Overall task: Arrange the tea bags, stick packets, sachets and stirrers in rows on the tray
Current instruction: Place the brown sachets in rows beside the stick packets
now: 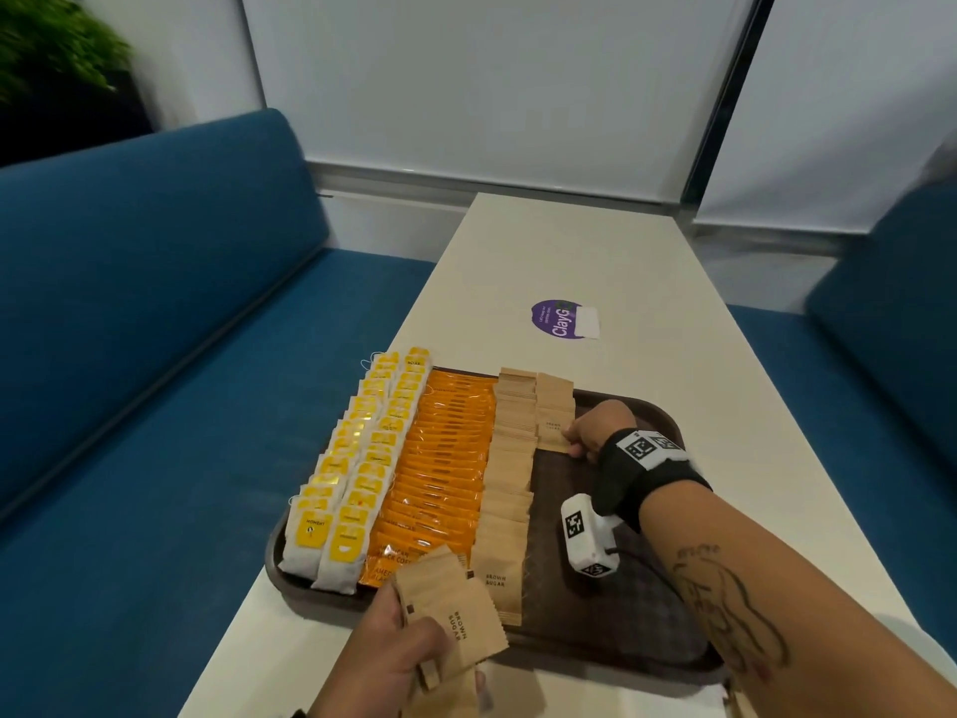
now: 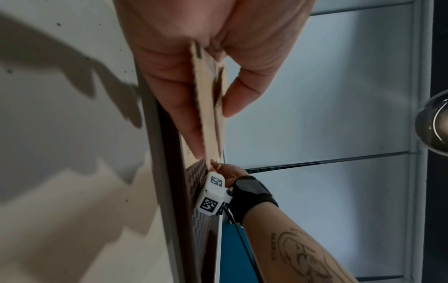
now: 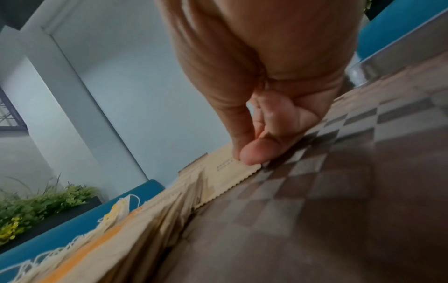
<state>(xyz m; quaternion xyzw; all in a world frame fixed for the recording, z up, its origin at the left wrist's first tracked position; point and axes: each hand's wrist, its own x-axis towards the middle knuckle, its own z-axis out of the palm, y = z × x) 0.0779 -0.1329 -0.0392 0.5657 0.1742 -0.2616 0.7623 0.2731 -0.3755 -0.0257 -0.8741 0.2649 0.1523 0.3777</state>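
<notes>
A: How much is judged done?

B: Two rows of tea bags (image 1: 352, 474), a row of orange stick packets (image 1: 440, 469) and one full row of brown sugar sachets (image 1: 510, 479) are laid on the tray (image 1: 621, 603). A second sachet row is only begun at the far end, where a sachet (image 1: 555, 426) is pinched flat by the right hand (image 1: 595, 430).

A: And what is left?

B: A fan of sachets (image 1: 455, 608) is gripped by the left hand (image 1: 393, 660) over the near rim. No stirrers are seen.

A: The surroundings?

B: A pale table (image 1: 595, 251) bearing a purple sticker (image 1: 562, 318) is flanked by blue benches (image 1: 155, 303); a plant (image 1: 52, 44) is seen behind.
</notes>
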